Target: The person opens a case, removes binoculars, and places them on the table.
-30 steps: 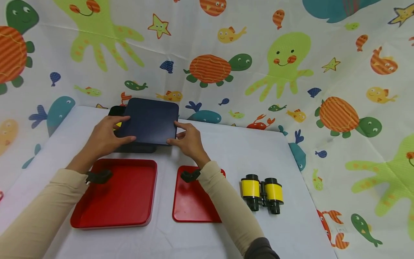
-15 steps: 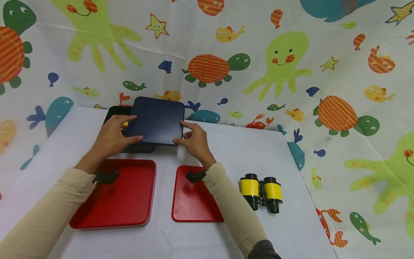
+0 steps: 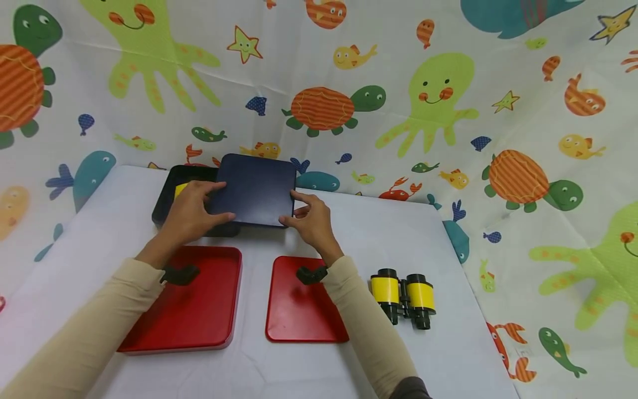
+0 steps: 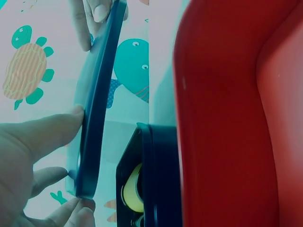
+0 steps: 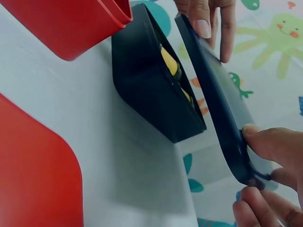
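A dark navy lid (image 3: 256, 191) is held up between my two hands, tilted, in the head view. My left hand (image 3: 191, 213) pinches its left edge between thumb and fingers. At the opposite edge my right hand (image 3: 315, 226) pinches it the same way. Behind and left of the lid stands a dark box (image 3: 166, 191), open at the top and partly covered by the lid and left hand. Inside it shows a yellow and black object (image 5: 169, 61), mostly hidden by the box wall. The right wrist view has the lid raised apart from the box.
A deep red box (image 3: 199, 310) stands nearest on the left, under my left forearm. A flat red lid (image 3: 299, 305) lies right of it, partly under my right sleeve. Yellow and black binoculars (image 3: 404, 296) rest farther right. A patterned cloth (image 3: 349, 111) hangs behind the table.
Both hands have carried the navy lid to the right, uncovering more of the dark box and the yellow object in it. The red box, red lid and binoculars stay in place.
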### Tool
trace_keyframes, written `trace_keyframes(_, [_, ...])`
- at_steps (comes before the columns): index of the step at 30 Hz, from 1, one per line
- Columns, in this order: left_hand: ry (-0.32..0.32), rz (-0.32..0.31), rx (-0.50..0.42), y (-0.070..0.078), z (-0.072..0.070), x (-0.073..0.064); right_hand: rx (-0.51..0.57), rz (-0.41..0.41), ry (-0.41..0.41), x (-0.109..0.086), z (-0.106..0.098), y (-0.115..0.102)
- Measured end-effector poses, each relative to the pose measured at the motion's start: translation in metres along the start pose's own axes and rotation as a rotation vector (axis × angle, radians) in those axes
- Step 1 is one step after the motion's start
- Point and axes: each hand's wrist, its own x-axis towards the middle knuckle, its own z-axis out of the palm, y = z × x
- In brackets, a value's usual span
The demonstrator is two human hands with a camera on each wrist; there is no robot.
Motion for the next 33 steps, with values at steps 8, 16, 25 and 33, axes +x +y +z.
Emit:
trace_keyframes(8, [-0.014,-0.014,-0.008,0.007,0.014,0.003,0.017,0.013,0.025,-0.002,-0.009,0.011])
trace_keyframes(16, [-0.022,-0.045,0.014,0.015,0.028,0.008,0.026,0.032,0.053,-0.002,-0.018,0.018])
trace_keyframes(25, [-0.039,-0.051,0.013,0.024,0.038,0.011,0.028,0.050,0.074,-0.003,-0.025,0.026])
trace_keyframes(33, [-0.047,-0.048,-0.005,0.032,0.050,0.016,0.022,0.067,0.103,-0.004,-0.034,0.032])
